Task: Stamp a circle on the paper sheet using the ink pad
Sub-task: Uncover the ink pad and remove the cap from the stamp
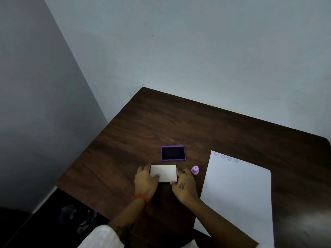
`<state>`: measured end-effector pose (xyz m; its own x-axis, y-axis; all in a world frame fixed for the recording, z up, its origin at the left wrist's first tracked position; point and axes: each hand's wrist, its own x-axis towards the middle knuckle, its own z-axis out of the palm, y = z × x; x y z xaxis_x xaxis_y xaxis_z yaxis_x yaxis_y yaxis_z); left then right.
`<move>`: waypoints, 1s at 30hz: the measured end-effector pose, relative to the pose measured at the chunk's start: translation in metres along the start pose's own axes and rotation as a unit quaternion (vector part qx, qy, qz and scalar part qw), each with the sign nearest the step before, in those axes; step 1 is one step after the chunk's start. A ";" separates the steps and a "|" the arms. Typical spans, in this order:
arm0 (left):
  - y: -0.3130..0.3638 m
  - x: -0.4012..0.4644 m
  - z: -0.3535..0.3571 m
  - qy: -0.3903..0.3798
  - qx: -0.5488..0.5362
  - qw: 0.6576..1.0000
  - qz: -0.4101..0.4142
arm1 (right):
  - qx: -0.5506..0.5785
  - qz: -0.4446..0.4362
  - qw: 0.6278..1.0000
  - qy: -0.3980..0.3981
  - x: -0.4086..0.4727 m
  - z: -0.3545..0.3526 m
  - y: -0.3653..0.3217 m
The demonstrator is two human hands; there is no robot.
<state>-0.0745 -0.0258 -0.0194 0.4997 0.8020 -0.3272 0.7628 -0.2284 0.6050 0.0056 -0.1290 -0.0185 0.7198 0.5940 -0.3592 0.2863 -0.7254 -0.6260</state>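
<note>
The paper sheet lies flat on the right part of the dark wooden table, its near end running past the table's front edge toward the person, its far left corner carrying a row of four faint bluish circle prints. Just left of the sheet, apart from it, a small pink stamp stands upright on the wood. Farther left and a little deeper sits the ink pad, uncovered, a purple tray with a dark inked face. Directly in front of it a white lid rests on the table, gripped from both sides: the left hand closes on its left end with the thumb lying across the top, and the right hand pinches its right end, close beside the stamp. A red thread band circles the left wrist. The wood beyond the ink pad is bare up to the rounded far corner, and bare again between the sheet and the right edge. The table's left edge drops to a dark floor. Pale grey-blue walls meet in a corner behind the table.
</note>
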 end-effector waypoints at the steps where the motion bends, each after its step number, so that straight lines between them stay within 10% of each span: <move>1: -0.001 0.001 0.001 -0.003 0.003 1.000 -0.001 | -0.003 -0.001 1.000 -0.004 0.000 0.000 0.000; 7: 0.008 0.004 -0.001 0.008 0.021 1.000 0.012 | 0.030 -0.022 0.999 -0.007 0.000 -0.014 0.000; 15: 0.065 -0.003 0.014 -0.035 -0.016 0.970 0.238 | 0.078 -0.025 0.982 0.170 0.006 -0.063 0.011; 30: 0.072 0.011 0.071 -0.118 0.055 0.962 0.241 | 0.101 -0.021 0.989 0.108 0.019 -0.050 0.048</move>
<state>0.0151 -0.0724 -0.0304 0.8754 0.4437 -0.1917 0.4517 -0.6098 0.6512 0.0649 -0.1698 -0.0207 0.8342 0.5184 -0.1878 0.2025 -0.6050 -0.7701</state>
